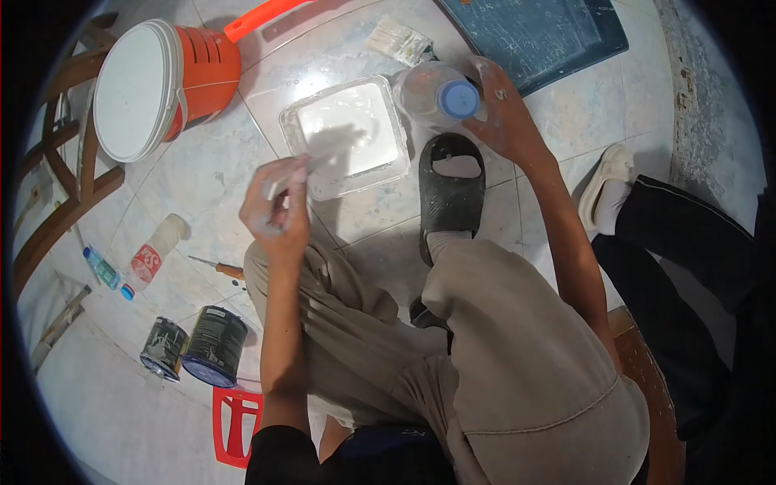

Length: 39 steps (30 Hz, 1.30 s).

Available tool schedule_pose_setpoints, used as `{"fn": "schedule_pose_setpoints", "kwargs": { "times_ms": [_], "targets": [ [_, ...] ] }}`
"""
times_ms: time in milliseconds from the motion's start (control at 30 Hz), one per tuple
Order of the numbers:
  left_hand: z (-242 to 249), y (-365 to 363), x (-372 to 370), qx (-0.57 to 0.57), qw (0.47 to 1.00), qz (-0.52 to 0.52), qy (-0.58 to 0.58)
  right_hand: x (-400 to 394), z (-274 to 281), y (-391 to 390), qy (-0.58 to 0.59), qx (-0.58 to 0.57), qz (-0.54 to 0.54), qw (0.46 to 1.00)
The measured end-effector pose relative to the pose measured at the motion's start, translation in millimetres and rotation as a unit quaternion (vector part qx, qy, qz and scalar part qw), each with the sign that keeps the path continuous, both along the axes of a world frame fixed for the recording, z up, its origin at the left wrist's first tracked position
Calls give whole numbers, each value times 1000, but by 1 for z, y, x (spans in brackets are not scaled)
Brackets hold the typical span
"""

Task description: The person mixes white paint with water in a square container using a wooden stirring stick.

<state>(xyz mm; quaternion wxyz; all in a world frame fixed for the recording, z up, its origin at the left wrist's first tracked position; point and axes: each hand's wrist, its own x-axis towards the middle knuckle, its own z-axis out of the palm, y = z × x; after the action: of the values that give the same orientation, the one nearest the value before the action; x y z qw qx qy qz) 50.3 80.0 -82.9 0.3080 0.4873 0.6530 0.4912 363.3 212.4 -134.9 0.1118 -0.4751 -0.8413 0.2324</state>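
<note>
My right hand (505, 113) is wrapped round the right side of a clear plastic bottle (420, 87) with a blue cap, standing on the tiles. Just left of it lies a square plastic tub (402, 166) of white paint (347, 129). Over the tub's near left corner, my left hand (277, 208) is closed in a pinch, with whitish smears on the fingers. A faint, blurred shape extends from its fingertips over the paint; I cannot tell what it is. A paint-caked brush (396, 39) rests behind the bottle.
An orange bucket (202, 69) with a white lid stands back left, near a wooden frame (73, 153). A blue-grey panel (541, 40) lies back right. Two cans (214, 343), small bottles (149, 255) and a wooden-handled tool (226, 269) are left. Another person's shoe (606, 182) is right.
</note>
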Motion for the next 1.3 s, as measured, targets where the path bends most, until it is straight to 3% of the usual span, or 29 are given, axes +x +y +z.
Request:
{"fn": "schedule_pose_setpoints", "kwargs": {
  "times_ms": [233, 367, 467, 567, 700, 833, 967, 1000, 1100, 1200, 1233, 1300],
  "targets": [
    [19, 4, -18, -29, 988, -85, 129, -16, 1, -22, -108, 25, -31, 993],
    [8, 5, -23, 14, 989, 0, 149, -35, 55, -27, -166, -66, -104, 978],
    [3, 6, -14, 27, 990, -5, 142, -48, 92, -40, -132, -171, 4, 976],
    [3, 6, 3, 69, 987, -97, 109, -89, 109, -54, 93, -276, -3, 957],
    [10, -2, 21, 100, 968, -181, 139, -112, 64, -71, 243, -96, 76, 962],
    [9, -1, 23, 77, 975, -157, 135, -101, 63, -61, 212, -104, 112, 965],
    [-16, 10, -19, 68, 997, -24, -5, -90, 76, -55, 149, -89, 80, 982],
    [-30, 9, -25, 41, 994, 50, -90, -91, 77, -56, 149, -75, 70, 984],
    [-57, 10, -41, -106, 976, 139, -133, -96, 69, -60, 151, -60, 55, 985],
    [-70, 8, -37, -176, 942, 129, -256, -108, 51, -60, 205, -72, 68, 974],
    [-74, 7, -40, -205, 950, 87, -218, -110, 47, -61, 232, -79, 76, 967],
    [-83, 10, -37, -198, 943, 99, -247, -112, 45, -66, 215, -130, 120, 960]
  ]
}}
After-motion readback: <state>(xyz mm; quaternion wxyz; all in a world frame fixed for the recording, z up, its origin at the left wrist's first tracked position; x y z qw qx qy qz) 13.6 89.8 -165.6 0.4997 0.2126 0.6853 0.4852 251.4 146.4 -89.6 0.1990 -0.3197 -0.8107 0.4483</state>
